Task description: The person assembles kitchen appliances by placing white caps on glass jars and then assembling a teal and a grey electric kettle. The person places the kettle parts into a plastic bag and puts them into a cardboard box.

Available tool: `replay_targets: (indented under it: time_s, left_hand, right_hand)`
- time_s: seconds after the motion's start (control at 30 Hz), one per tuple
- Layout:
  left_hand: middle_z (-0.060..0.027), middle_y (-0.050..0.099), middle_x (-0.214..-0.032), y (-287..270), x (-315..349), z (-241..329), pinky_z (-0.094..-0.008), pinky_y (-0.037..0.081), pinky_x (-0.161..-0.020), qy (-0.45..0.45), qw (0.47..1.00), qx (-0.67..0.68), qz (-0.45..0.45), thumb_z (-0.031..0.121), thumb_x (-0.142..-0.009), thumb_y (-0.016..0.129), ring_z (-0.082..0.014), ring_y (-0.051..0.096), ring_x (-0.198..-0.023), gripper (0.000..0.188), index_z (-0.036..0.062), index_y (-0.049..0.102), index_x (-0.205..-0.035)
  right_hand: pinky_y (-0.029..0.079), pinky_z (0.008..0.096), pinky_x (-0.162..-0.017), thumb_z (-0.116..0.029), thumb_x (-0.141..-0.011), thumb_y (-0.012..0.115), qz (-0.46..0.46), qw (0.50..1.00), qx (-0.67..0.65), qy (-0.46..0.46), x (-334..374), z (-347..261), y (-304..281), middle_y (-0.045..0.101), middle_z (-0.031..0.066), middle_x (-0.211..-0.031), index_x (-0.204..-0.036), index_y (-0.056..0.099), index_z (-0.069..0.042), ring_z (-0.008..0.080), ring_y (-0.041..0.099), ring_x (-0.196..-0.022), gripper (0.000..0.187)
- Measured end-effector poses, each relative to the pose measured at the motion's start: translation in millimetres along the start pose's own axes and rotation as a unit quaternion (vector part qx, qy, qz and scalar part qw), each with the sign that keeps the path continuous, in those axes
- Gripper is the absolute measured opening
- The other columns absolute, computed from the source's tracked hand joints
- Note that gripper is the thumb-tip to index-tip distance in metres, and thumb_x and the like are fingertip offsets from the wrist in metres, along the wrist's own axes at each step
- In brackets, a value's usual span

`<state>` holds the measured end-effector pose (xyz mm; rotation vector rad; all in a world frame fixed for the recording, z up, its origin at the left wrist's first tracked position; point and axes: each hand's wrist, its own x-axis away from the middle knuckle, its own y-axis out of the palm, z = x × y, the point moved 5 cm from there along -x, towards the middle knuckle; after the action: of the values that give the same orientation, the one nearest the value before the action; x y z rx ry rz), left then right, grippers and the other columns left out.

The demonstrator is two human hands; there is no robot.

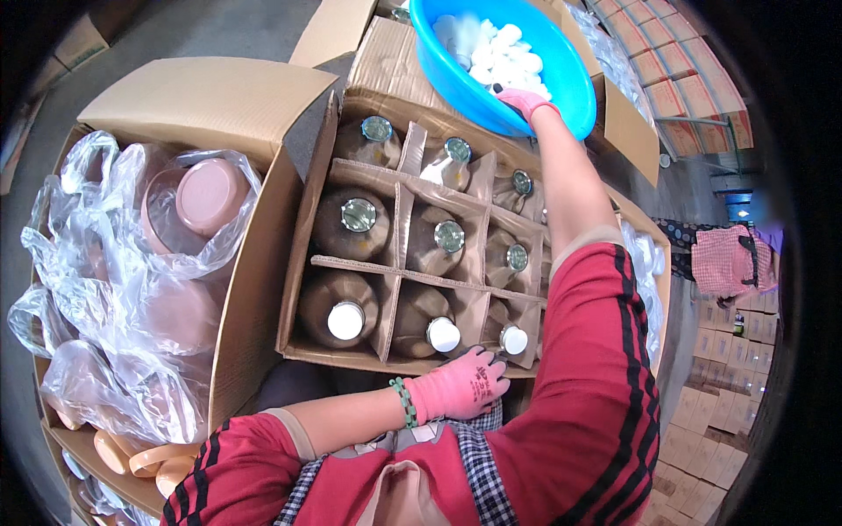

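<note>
A divided cardboard box point(289, 289) in front of me holds several glass bottles point(349, 223) standing upright in its compartments. The near row wears white caps point(346, 321); the bottles behind show bare, clear necks. Just by the box's near edge rests my left hand point(460, 386), in a pink glove, its fingers slightly bent and apart, close to the capped bottles. With my arm stretched forward, my right hand point(528, 102), also gloved, reaches into a blue basin point(574, 96) at a heap of white caps point(507, 54). Its fingertips are mostly hidden.
On the left, an open carton point(254, 289) holds pink plastic pieces point(212, 196) wrapped in clear bags point(123, 289). Peach-coloured pieces point(162, 460) lie below it. Stacked cartons point(710, 394) and a person in a pink checked garment point(728, 259) are at the right.
</note>
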<state>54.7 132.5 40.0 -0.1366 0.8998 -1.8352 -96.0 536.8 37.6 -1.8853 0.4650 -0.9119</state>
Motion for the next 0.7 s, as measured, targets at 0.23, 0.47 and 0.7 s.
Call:
replay_targets:
  time_s: [0.23, 0.47, 0.7]
  left_hand:
    - [-0.0071, 0.048, -0.086, 3.3, -1.4, 4.4, -0.0351, 0.039, -0.074, 0.004, 1.0, 0.006, -0.005, 0.03, -0.068, 0.061, -0.0227, 0.048, -0.083, 0.031, 0.0088, 0.053, -0.088]
    - [-0.0082, 0.048, -0.088, 6.4, -3.5, 9.2, -0.036, 0.039, -0.075, 0.002, 1.0, 0.005, -0.001, 0.03, -0.066, 0.062, -0.024, 0.048, -0.084, 0.034, 0.0082, 0.051, -0.091]
    - [-0.0118, 0.048, -0.095, -0.3, -13.6, 5.1, -0.0373, 0.039, -0.078, -0.016, 0.998, 0.01, 0.06, 0.029, -0.066, 0.062, -0.0276, 0.048, -0.089, 0.04, 0.0069, 0.049, -0.097]
  right_hand:
    - [0.04, 0.0353, -0.082, -0.057, -0.062, 0.062, 0.027, 0.997, -0.075, 0.019, 14.2, -0.6, 25.1, 0.049, 0.0226, -0.112, -0.119, 0.038, 0.004, 0.0273, 0.049, -0.102, 0.087]
    - [0.034, 0.0394, -0.094, -0.049, -0.056, 0.071, 0.279, 0.955, -0.016, 0.098, 53.5, -13.0, 48.2, 0.011, 0.0391, -0.127, -0.132, 0.007, -0.001, 0.0448, 0.034, -0.114, 0.111]
    - [0.026, 0.0399, -0.099, -0.045, -0.059, 0.07, 0.385, 0.918, -0.056, 0.08, 85.4, -16.2, 72.4, 0.007, 0.0366, -0.129, -0.133, 0.0, -0.002, 0.0449, 0.019, -0.121, 0.111]
